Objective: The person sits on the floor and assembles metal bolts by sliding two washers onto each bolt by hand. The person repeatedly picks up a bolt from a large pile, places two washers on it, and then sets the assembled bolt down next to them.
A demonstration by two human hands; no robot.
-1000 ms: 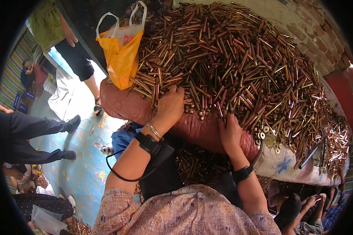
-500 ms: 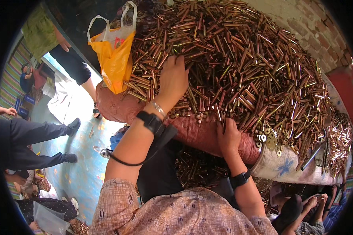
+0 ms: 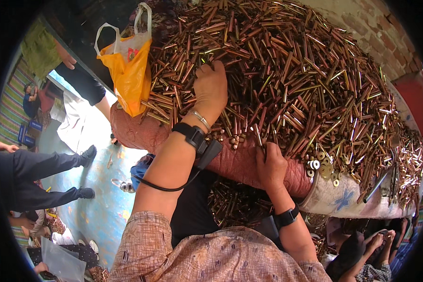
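Knuckles up, left hand [image 3: 210,89] reaches over tubes [image 3: 310,84], right hand [image 3: 271,164] curls nearer; I cannot tell either grip's opening or hold.

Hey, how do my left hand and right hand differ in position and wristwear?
The left hand is farther out, over the shiny tubes; the right hand is nearer, at the red roll. The left hand wears a silver bracelet beside its black wristband; the right hand just a black wristband. Both hands are bare and curled.
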